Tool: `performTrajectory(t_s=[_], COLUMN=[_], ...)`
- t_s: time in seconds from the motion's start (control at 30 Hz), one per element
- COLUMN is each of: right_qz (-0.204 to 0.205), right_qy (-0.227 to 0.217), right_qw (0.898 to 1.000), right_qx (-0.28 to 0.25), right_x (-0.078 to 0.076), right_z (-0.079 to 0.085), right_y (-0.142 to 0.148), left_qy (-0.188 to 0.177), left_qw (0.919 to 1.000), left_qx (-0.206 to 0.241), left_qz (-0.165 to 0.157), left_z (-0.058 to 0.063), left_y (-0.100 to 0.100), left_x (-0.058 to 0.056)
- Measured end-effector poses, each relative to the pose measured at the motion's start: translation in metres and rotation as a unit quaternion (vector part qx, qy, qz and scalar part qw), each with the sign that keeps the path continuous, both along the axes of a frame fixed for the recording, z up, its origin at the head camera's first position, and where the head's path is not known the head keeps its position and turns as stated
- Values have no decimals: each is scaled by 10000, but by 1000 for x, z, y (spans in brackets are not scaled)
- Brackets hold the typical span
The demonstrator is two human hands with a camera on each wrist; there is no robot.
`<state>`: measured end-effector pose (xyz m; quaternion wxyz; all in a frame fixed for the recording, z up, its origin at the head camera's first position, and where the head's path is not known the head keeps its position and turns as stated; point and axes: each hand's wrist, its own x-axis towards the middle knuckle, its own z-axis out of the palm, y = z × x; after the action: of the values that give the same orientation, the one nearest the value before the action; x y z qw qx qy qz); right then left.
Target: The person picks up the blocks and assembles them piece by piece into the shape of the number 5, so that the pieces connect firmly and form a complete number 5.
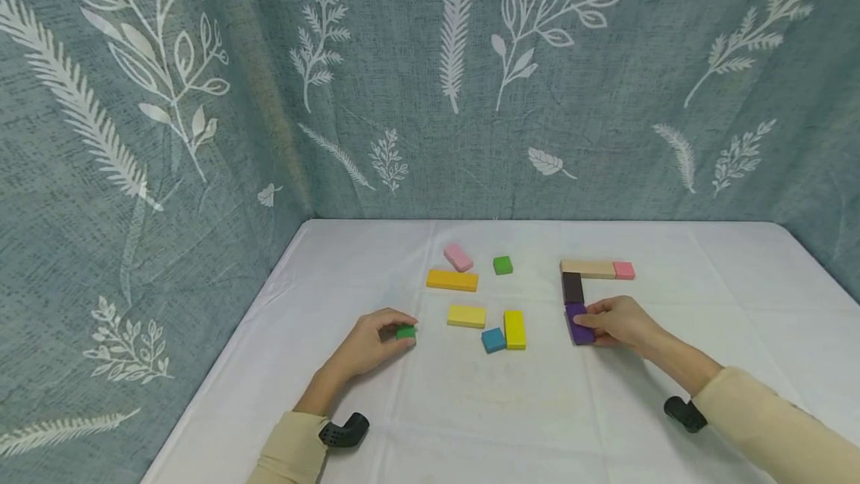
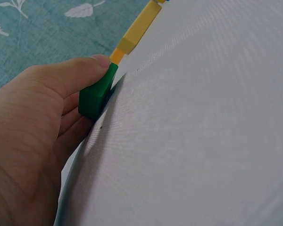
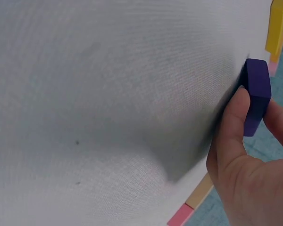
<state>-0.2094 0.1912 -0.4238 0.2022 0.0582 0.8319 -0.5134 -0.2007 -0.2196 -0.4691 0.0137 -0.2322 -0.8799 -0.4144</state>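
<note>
My left hand point(image 1: 371, 342) pinches a small green block point(image 2: 97, 96) between thumb and fingers, low over the white cloth on the left. On the right, my right hand point(image 1: 623, 322) grips a purple block point(image 1: 578, 326) by its sides; the right wrist view shows the purple block point(image 3: 258, 89) between thumb and fingers. Directly behind it lies a dark brown block point(image 1: 573, 287). That one meets the left end of a long tan block point(image 1: 587, 269), which has a coral pink block point(image 1: 624, 270) at its right end. Together they form a bent line.
Between the hands lie a blue block point(image 1: 493, 340), a bright yellow block point(image 1: 514, 330) touching or close beside it, and a pale yellow block point(image 1: 466, 316). Farther back are an orange-yellow block point(image 1: 452, 280), a light pink block point(image 1: 458, 257) and another green block point(image 1: 502, 265). A patterned curtain point(image 1: 416, 81) borders the table.
</note>
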Motion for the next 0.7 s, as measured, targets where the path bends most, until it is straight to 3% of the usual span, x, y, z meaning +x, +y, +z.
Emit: performTrajectory(t_s=[0.7], right_qz=[-157], right_qy=[271], right_qw=[9986], right_qx=[428], right_x=[-1], right_z=[-1], right_y=[-4], left_qy=[12], left_qw=[10000], left_qx=[-54], left_qz=[8], left_z=[0], left_y=[0], left_x=[-1])
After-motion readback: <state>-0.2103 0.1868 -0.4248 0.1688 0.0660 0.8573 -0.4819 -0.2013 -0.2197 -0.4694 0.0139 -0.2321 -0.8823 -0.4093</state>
